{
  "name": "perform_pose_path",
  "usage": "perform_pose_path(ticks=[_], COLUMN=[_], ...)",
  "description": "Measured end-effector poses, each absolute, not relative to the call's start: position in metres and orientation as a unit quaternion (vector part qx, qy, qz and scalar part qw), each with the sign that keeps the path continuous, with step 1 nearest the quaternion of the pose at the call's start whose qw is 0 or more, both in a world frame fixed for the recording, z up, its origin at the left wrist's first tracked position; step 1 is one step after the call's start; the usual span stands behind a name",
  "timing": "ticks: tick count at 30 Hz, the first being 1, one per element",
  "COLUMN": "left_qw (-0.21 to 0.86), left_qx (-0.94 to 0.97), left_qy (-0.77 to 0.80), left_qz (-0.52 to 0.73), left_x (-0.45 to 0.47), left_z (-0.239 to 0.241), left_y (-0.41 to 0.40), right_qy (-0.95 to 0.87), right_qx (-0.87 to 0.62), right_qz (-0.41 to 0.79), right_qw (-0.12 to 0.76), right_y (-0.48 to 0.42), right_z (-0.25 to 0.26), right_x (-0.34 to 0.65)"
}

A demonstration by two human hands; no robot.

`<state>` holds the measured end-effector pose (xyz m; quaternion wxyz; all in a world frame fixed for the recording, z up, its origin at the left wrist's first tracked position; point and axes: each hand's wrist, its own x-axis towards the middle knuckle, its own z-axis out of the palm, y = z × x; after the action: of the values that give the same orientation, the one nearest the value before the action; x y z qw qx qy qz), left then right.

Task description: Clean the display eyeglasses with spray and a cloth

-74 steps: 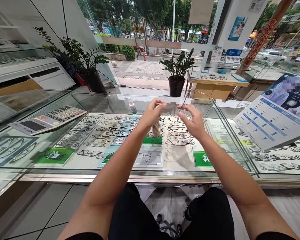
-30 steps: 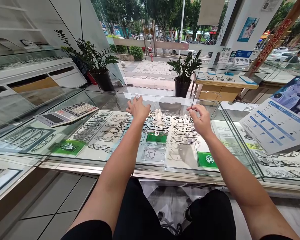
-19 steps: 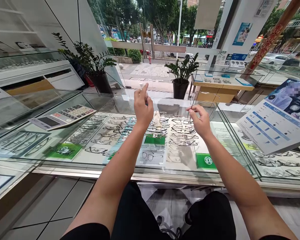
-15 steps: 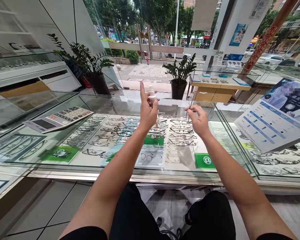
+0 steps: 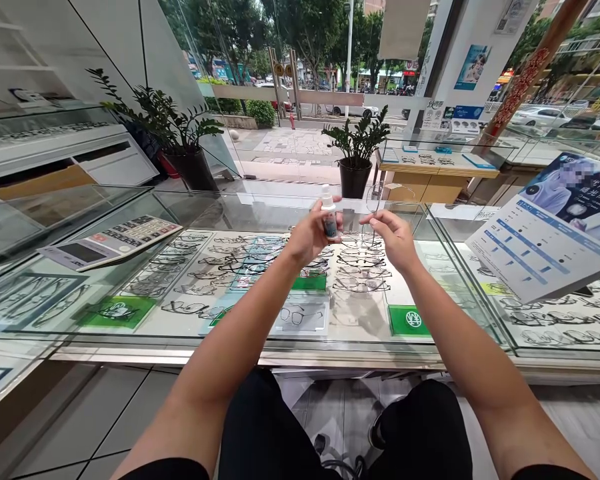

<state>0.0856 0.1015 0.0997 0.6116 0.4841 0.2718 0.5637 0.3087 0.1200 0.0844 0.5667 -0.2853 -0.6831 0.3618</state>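
Observation:
My left hand (image 5: 307,235) is closed round a small white spray bottle (image 5: 329,215) with a blue label, held upright above the glass counter (image 5: 260,208). Just to its right, my right hand (image 5: 391,237) pinches a thin-rimmed pair of glasses (image 5: 375,212), whose frame rises above my fingers. The bottle's nozzle sits a short way left of the glasses. Under the glass lie rows of spectacle frames (image 5: 360,267). The cloth seen before is hidden behind my left hand.
A calculator (image 5: 111,240) lies on the counter at the left. A tilted poster board (image 5: 545,233) stands at the right. Green brand cards (image 5: 410,319) sit inside the case. Two potted plants (image 5: 356,150) stand beyond the counter by the glass shopfront.
My left hand put the cloth down on the counter, reached far left for the spray bottle, lifted it and brought it beside the glasses. My right hand kept hold of the glasses.

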Motion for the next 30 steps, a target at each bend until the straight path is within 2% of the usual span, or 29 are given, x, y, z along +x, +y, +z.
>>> perform_pose_path(ticks=[4,8,15,23,30], left_qw=[0.658,0.646,0.464,0.316,0.284], left_qx=[0.462,0.478,0.554,0.636,0.638], left_qy=[0.274,0.296,0.383,0.416,0.436], left_qz=[0.527,0.517,0.575,0.568,0.568], left_x=[0.088,0.088,0.093,0.099,0.1], left_z=[0.109,0.109,0.088,0.085,0.084], left_y=[0.094,0.094,0.105,0.102,0.099], right_qy=[-0.679,-0.674,-0.686,-0.702,-0.707], right_qx=[-0.257,-0.239,-0.215,-0.201,-0.207], right_qz=[0.433,0.478,0.518,0.524,0.525], right_qw=[0.534,0.511,0.465,0.438,0.427], right_y=[0.117,0.117,0.112,0.106,0.105], right_z=[0.087,0.085,0.083,0.082,0.082], right_x=[0.307,0.307,0.301,0.298,0.296])
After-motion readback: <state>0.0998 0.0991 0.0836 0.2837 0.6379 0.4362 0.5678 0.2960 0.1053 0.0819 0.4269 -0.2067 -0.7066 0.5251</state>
